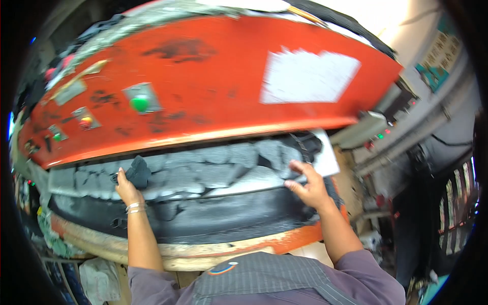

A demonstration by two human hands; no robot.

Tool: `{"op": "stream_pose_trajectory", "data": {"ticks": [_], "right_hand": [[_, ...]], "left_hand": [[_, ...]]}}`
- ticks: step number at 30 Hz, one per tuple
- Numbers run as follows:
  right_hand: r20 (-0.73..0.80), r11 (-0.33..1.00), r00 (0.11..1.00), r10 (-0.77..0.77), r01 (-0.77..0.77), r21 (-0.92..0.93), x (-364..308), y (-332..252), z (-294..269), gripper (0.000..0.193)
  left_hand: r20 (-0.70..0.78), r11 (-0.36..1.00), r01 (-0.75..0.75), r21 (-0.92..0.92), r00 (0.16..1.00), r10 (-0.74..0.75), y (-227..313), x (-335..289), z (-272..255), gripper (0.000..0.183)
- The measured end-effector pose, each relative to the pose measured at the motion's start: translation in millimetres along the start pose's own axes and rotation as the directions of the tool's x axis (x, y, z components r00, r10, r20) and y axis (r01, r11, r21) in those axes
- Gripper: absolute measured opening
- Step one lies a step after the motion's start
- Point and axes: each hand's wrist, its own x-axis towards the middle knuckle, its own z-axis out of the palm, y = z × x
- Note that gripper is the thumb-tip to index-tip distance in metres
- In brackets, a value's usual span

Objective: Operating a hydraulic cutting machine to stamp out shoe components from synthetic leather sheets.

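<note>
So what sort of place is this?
Probably a factory workshop, perhaps for textiles: there's a big orange machine panel with a green button, and many grey pieces spread along a long pale board.

Grey cloth pieces (213, 175) crowd a long, pale board (328, 158) in full view of anyone standing here, lying in rough, overlapping rows along most of its length. A black bundle (311, 144) lies toward the right, beside the bare end; blur softens the pieces' edges.
</note>
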Motion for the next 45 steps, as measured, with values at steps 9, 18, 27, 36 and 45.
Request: {"op": "stream_pose_trajectory", "data": {"ticks": [9, 18, 27, 36, 45], "right_hand": [[-0.034, 0.984, 0.992, -0.122, 0.125, 0.127, 190, -139, 184, 0.061], [-0.084, 0.970, 0.974, -0.209, 0.218, 0.109, 191, -164, 210, 0.035], [0.794, 0.951, 0.606, 0.039, 0.221, -0.215, 3, -111, 141, 0.050], [0.511, 0.921, 0.860, 0.000, 0.199, -0.336, -34, -93, 154, 0.026], [0.580, 0.960, 0.764, 0.282, -0.228, -0.165, 3, -70, 60, 0.041]], "left_hand": [[-0.351, 0.790, -0.127, 0.600, 0.846, 0.402, 65, 238, -18, 0.058], [0.117, 0.950, -0.211, 0.229, 0.975, 0.188, 128, 250, -101, 0.046], [0.733, 0.828, 0.273, 0.489, 0.385, -0.560, 46, -67, -25, 0.021], [0.556, 0.605, 0.152, 0.782, 0.269, -0.787, 14, -92, 1, 0.014], [0.495, 0.573, 0.178, 0.800, 0.345, -0.798, 26, -134, -58, 0.017]]}}
